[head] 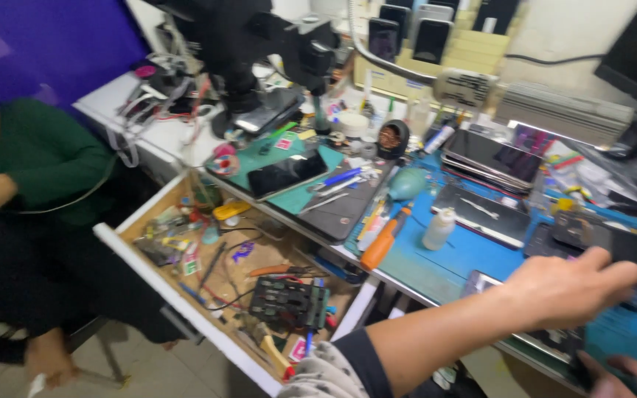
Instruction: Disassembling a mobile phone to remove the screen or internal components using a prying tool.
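Left hand (569,287) stretched over the blue mat (466,254) on the counter (149,136), fingers (617,274) touching a black phone part (628,254). Right hand (628,377) low at the frame's corner. Open drawer (178,295) of tools; orange screwdriver (381,243) nearby.

One head view looks steeply down, near the workbench (436,269).

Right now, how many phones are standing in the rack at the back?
4 at least: dark phones and upright in the rack at the back. Its top is cut off, so more may be hidden.
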